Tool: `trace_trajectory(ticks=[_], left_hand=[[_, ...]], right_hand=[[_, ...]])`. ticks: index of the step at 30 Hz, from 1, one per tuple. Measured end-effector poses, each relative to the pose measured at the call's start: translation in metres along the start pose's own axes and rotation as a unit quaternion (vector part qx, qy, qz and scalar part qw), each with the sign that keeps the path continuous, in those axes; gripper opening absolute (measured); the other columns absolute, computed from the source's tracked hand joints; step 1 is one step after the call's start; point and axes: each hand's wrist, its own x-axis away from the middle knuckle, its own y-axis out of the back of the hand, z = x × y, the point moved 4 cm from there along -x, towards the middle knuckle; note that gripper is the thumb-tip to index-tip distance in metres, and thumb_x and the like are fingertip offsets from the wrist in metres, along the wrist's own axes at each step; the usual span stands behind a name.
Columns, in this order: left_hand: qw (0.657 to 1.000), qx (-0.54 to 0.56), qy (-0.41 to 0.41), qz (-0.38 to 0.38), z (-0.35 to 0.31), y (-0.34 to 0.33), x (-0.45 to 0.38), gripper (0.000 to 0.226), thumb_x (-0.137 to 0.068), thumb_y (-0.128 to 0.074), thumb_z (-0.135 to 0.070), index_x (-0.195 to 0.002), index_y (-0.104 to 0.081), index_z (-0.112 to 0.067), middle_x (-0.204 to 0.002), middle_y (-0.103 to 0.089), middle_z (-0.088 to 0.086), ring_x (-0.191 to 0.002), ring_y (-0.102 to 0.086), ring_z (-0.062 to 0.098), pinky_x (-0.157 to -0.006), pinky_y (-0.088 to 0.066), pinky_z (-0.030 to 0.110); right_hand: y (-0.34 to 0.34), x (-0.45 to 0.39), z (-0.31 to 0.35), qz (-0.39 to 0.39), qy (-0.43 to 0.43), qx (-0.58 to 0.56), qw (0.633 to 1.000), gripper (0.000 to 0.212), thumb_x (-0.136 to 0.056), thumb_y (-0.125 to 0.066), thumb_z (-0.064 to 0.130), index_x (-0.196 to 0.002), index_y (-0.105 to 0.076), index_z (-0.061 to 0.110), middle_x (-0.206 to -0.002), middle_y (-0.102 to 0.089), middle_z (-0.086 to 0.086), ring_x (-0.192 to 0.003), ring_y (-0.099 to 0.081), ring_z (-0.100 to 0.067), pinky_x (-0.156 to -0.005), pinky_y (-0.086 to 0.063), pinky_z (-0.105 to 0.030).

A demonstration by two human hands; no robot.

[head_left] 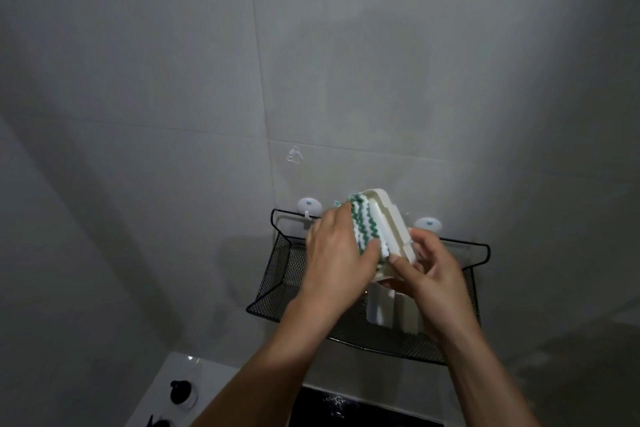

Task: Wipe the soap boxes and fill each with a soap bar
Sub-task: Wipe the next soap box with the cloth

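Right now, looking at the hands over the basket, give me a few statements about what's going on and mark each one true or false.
1. The left hand presses a green and white cloth against the soap box. True.
2. The right hand hangs idle at the side. False: it grips the soap box.
3. The mesh basket is black and hangs on the tiled wall. True.
4. The basket holds nothing. False: another white box lies in it.
5. The held soap box is blue. False: it is white.

Cream soap box held tilted above basket, green-and-white striped cloth pressed against it
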Motion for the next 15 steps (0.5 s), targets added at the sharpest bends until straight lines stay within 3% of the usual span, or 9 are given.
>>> trace_trajectory(ticks=[2, 6, 8, 12, 15], left_hand=[[1.000, 0.024, -0.006, 0.003, -0.001, 0.001, 0.001, 0.069, -0.084, -0.066, -0.035, -0.144, -0.037, -0.016, -0.141, -0.046, 0.001, -0.131, -0.037, 0.020, -0.111, -0.030, 0.039], [0.998, 0.018, -0.059, -0.005, -0.008, 0.004, 0.003, 0.068, -0.076, -0.066, -0.026, -0.139, -0.041, -0.023, -0.142, -0.043, -0.007, -0.125, -0.038, 0.018, -0.105, -0.032, 0.037], [0.997, 0.012, -0.073, -0.005, -0.007, 0.007, 0.002, 0.068, -0.073, -0.064, -0.019, -0.137, -0.043, -0.023, -0.141, -0.044, -0.007, -0.121, -0.039, 0.018, -0.102, -0.035, 0.041], [0.990, -0.003, -0.140, 0.009, -0.007, 0.009, 0.003, 0.067, -0.069, -0.060, 0.001, -0.132, -0.053, -0.023, -0.141, -0.050, -0.011, -0.112, -0.043, 0.016, -0.096, -0.037, 0.042], [0.978, -0.018, -0.205, 0.024, -0.012, 0.007, 0.007, 0.068, -0.071, -0.059, 0.010, -0.129, -0.059, -0.025, -0.142, -0.052, -0.014, -0.110, -0.043, 0.012, -0.094, -0.034, 0.034]], right_hand=[[-0.003, 0.001, -0.002, 0.017, -0.015, -0.032, 0.999, 0.044, -0.090, -0.064, -0.009, -0.124, -0.059, 0.018, -0.113, -0.074, -0.005, -0.098, -0.073, -0.021, -0.073, -0.062, -0.036], [-0.009, 0.002, -0.006, 0.074, -0.043, -0.101, 0.991, 0.078, -0.081, -0.072, -0.012, -0.145, -0.045, 0.023, -0.129, -0.068, -0.009, -0.116, -0.067, -0.026, -0.095, -0.056, -0.047], [-0.008, 0.002, -0.006, 0.106, -0.068, -0.145, 0.981, 0.083, -0.074, -0.076, -0.010, -0.142, -0.046, 0.025, -0.127, -0.068, -0.012, -0.114, -0.068, -0.027, -0.093, -0.056, -0.044], [-0.004, 0.001, -0.001, 0.125, -0.105, -0.161, 0.973, 0.052, -0.078, -0.075, 0.009, -0.126, -0.056, 0.020, -0.114, -0.073, -0.010, -0.098, -0.071, -0.019, -0.078, -0.058, -0.028], [0.000, -0.001, 0.001, 0.124, -0.121, -0.140, 0.975, 0.042, -0.088, -0.067, 0.026, -0.130, -0.061, 0.024, -0.117, -0.072, -0.009, -0.100, -0.069, -0.020, -0.080, -0.057, -0.031]])
